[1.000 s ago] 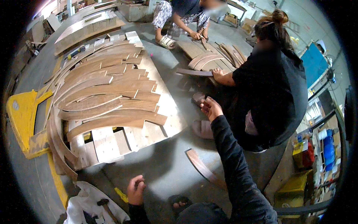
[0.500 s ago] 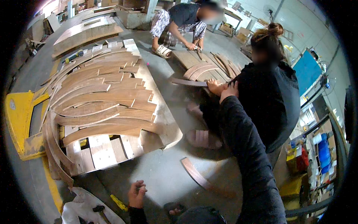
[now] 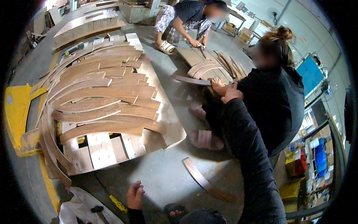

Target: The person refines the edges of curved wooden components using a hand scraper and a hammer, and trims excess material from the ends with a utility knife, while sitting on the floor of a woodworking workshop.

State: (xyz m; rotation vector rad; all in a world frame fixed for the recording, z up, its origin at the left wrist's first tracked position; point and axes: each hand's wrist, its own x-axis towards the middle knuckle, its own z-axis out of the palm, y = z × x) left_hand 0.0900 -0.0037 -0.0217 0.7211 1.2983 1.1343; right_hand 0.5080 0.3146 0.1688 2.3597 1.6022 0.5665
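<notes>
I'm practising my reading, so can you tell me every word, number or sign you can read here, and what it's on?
None that I can read.
Pale oval mark on the yellow metal frame: too small and blurred.
Yellow-and-red package on the right: too blurred to tell whether it has writing.
Curved wooden pieces on the pallet: no writing that I can make out.
</notes>
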